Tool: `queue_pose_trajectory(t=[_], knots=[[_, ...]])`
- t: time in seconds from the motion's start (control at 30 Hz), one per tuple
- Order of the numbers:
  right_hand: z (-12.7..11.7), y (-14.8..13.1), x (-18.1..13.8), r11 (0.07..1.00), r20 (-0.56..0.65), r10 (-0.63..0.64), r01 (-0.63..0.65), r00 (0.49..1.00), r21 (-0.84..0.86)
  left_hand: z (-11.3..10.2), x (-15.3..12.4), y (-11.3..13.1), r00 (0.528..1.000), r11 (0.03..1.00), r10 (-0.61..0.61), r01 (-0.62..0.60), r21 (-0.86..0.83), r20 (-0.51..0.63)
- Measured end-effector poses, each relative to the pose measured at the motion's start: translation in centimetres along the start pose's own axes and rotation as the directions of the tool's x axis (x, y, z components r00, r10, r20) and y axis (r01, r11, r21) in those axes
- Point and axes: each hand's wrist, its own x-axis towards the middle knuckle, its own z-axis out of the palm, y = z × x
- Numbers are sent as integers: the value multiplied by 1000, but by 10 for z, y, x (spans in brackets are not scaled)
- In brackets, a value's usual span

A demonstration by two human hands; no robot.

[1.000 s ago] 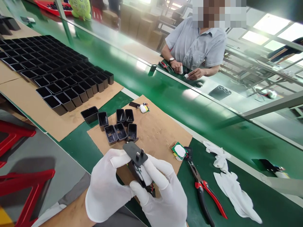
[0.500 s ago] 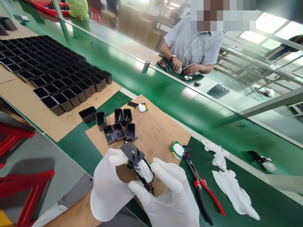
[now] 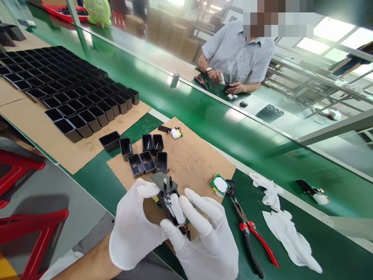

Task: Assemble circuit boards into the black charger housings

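Between my gloved hands is a power adapter (image 3: 174, 208), tilted, with a black end plate bearing two metal plug prongs. A white patch and bits of green circuit board show in its black body. My left hand (image 3: 135, 227) is closed on the plate's near side. My right hand (image 3: 204, 233) pinches the adapter's other side between thumb and fingers, which partly hide it. Beyond them, several open black cases (image 3: 147, 161) stand on a cardboard sheet (image 3: 198, 155). To the right lies a circuit board (image 3: 220, 184) with a white pad, touching or nearly touching the red-and-black pliers (image 3: 247, 227).
Rows of black cases (image 3: 72, 105) fill cardboard on the left. White gloves or cloths (image 3: 288, 233) lie at right. Along the green belt (image 3: 204, 112) sit a grey block (image 3: 175, 80) and a board with a black plate (image 3: 313, 192). A co-worker (image 3: 239, 58) sits opposite.
The adapter has turned slightly in my hands, and my right fingers have shifted left along it. On the belt, the block and board have moved left. The co-worker's hand has risen with a white object.
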Motion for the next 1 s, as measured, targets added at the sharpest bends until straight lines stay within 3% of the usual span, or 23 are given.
queue_pose_trajectory(t=[0.07,0.23,0.43,0.57,0.67,0.73,0.9,1.0], knots=[[0,-1,1,997,-33,17,-14,999,76,-4,5,3,1000,997,-2,2,-77,0],[3,-7,11,942,-142,76,-24,987,336,-18,17,12,953,908,15,113,-404,302],[9,-15,17,950,-295,49,47,954,309,-26,19,16,949,928,-6,123,-352,316],[7,-11,12,948,-252,4,77,968,308,-25,19,20,941,889,-31,180,-420,337],[6,-7,7,946,-226,53,23,973,322,-24,20,22,938,863,-73,229,-449,338],[6,-6,6,937,-208,77,1,975,349,-24,20,20,945,877,-81,219,-427,318],[4,-10,8,942,-175,-30,86,984,325,-25,19,15,956,909,-22,141,-393,292],[1,-7,5,935,-83,48,-16,995,353,-26,19,14,957,911,-19,136,-389,290]])
